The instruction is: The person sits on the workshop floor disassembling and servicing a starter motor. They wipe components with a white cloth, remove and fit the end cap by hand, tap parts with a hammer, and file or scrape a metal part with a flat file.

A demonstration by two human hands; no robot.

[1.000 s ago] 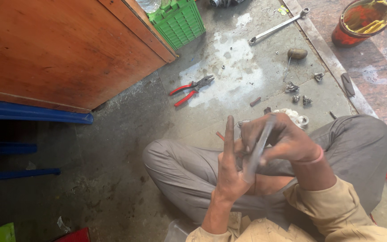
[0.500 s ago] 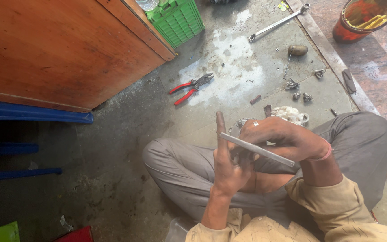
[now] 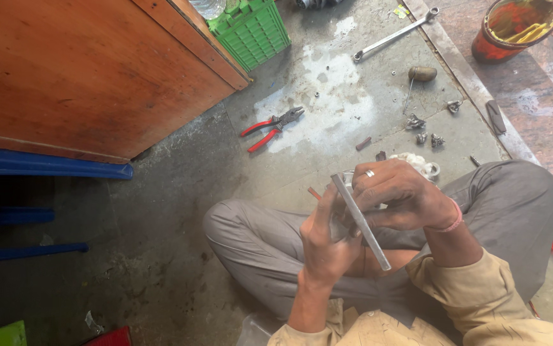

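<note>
The person is sitting cross-legged on the floor [image 3: 180, 192]. The left hand [image 3: 324, 240] and the right hand [image 3: 401, 195] are both closing their grip around a flat metal bar [image 3: 361, 222], holding it slanted over the lap. Farther off, red pliers [image 3: 271, 125] and a long wrench [image 3: 395, 35] are lying on the floor.

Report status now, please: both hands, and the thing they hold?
Left hand and right hand both gripping flat metal bar, slanted above lap. Red-handled pliers and long wrench lying on floor, untouched. Nothing blocking hands.
</note>
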